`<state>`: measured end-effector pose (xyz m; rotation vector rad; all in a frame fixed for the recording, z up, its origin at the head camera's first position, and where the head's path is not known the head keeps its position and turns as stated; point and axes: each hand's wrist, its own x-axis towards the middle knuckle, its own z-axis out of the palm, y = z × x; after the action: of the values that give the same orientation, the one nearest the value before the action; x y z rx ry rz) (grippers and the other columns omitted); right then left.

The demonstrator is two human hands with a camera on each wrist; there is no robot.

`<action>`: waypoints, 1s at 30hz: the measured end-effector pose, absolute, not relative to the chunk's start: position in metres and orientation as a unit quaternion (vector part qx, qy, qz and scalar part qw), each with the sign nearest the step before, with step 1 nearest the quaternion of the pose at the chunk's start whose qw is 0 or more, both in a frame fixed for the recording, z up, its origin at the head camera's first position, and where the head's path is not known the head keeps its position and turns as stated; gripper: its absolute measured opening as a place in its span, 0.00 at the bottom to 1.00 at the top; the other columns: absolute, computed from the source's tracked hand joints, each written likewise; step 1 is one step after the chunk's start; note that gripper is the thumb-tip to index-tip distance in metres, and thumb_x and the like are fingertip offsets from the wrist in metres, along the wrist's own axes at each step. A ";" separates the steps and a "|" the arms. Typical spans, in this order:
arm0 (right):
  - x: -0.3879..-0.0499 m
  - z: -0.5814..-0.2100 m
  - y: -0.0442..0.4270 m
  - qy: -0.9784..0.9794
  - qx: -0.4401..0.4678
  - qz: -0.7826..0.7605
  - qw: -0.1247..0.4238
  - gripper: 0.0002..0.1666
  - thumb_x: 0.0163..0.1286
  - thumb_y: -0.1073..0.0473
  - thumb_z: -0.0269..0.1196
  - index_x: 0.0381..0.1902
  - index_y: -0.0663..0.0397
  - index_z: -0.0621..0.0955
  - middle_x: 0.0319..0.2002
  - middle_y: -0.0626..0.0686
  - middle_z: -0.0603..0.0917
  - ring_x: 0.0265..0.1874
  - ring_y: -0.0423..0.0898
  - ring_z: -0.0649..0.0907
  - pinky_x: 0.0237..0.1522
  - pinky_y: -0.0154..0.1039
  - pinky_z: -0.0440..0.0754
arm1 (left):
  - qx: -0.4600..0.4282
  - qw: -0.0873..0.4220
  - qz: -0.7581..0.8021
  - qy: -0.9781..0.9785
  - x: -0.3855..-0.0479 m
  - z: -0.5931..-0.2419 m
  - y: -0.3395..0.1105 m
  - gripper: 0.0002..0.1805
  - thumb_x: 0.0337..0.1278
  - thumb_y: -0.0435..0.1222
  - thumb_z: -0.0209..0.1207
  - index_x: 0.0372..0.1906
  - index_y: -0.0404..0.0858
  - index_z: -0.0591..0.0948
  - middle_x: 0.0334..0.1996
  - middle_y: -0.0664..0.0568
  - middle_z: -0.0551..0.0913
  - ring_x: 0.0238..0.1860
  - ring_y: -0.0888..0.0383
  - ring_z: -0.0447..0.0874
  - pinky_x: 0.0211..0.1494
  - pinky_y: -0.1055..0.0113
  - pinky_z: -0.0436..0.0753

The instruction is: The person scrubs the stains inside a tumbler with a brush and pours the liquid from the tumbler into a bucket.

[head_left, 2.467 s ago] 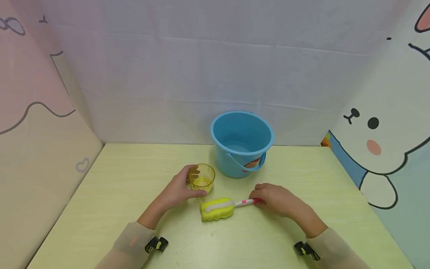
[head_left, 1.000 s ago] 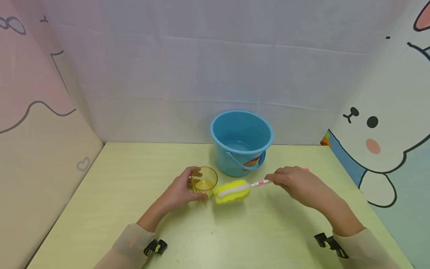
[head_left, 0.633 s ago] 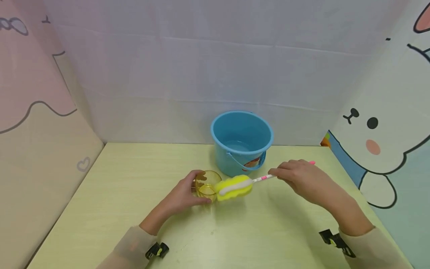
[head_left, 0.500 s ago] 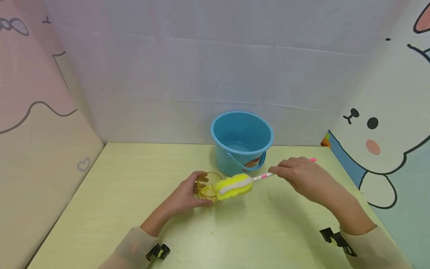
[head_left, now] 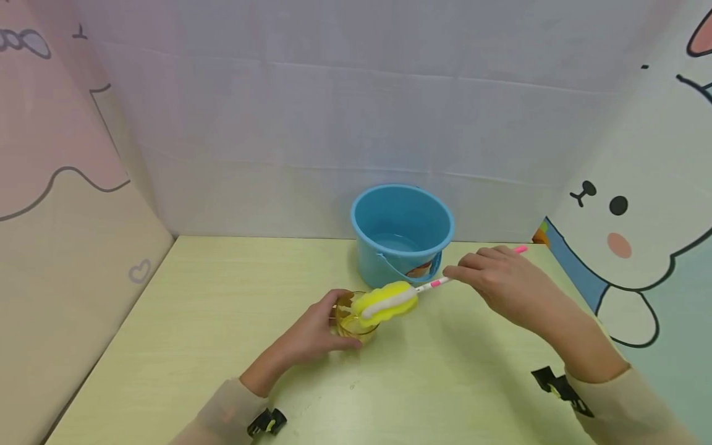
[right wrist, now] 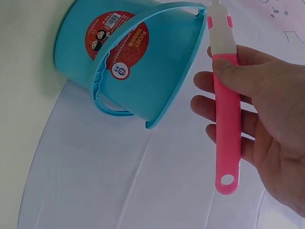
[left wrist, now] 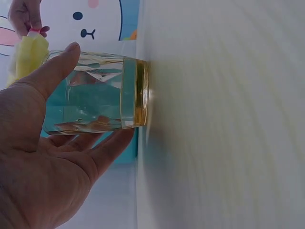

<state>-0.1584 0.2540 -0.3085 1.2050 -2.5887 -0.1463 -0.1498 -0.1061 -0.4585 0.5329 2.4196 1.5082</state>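
Note:
My left hand (head_left: pixel 319 330) grips a clear yellow glass (head_left: pixel 364 334) by its side, thumb in front and fingers behind. In the left wrist view the glass (left wrist: pixel 95 100) is between the thumb and fingers of my left hand (left wrist: pixel 47 157), its base close to the table. The yellow sponge head (head_left: pixel 389 300) of a brush is tilted down at the glass's mouth; how far inside it reaches is unclear. My right hand (head_left: pixel 514 287) holds the brush by its handle. In the right wrist view the pink handle (right wrist: pixel 228 124) lies across the fingers of my right hand (right wrist: pixel 276 109), pinned by the thumb.
A blue bucket (head_left: pixel 378 262) with a hanging handle stands just behind the glass, near the back edge of the pale table (head_left: pixel 222 278). A white cloth (head_left: pixel 250 142) rises behind it, and printed panels stand at both sides.
My right hand has lifted the brush from the table and brought its sponge to the glass's mouth, tilting the handle up. My left hand has moved the glass slightly right and nearer the front.

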 end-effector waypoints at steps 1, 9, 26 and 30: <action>-0.158 -0.307 0.253 -0.895 0.418 -0.057 0.142 0.30 0.58 0.75 0.78 0.58 0.50 0.88 0.44 0.50 0.89 0.45 0.54 0.87 0.52 0.55 0.86 | 0.184 0.122 0.517 0.827 -0.150 -0.459 -0.105 0.49 0.51 0.44 0.82 0.75 0.41 0.68 0.69 0.51 0.75 0.65 0.49 0.77 0.70 0.48 0.78; -0.158 -0.298 0.243 -0.875 0.443 -0.106 0.166 0.33 0.56 0.73 0.79 0.58 0.47 0.87 0.40 0.50 0.86 0.42 0.53 0.84 0.48 0.49 0.85 | 0.205 0.129 0.529 0.814 -0.147 -0.459 -0.099 0.48 0.51 0.42 0.82 0.75 0.42 0.68 0.68 0.51 0.76 0.65 0.51 0.78 0.69 0.50 0.78; -0.156 -0.285 0.217 -0.831 0.486 -0.183 0.198 0.34 0.56 0.62 0.83 0.61 0.45 0.85 0.46 0.53 0.87 0.46 0.55 0.84 0.52 0.50 0.83 | 0.225 0.138 0.535 0.803 -0.143 -0.459 -0.088 0.49 0.50 0.40 0.83 0.74 0.40 0.68 0.67 0.51 0.77 0.62 0.52 0.81 0.66 0.55 0.80; -0.156 -0.287 0.209 -0.823 0.496 -0.186 0.204 0.34 0.57 0.59 0.83 0.62 0.45 0.86 0.50 0.53 0.88 0.50 0.56 0.84 0.53 0.50 0.83 | 0.229 0.138 0.527 0.807 -0.142 -0.458 -0.086 0.49 0.50 0.41 0.83 0.74 0.40 0.68 0.66 0.52 0.78 0.62 0.54 0.81 0.66 0.56 0.80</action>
<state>-0.1558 0.2095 -0.2866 1.3847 -2.2950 -0.5198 -0.1415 -0.0863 -0.4584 0.6623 2.3343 1.5239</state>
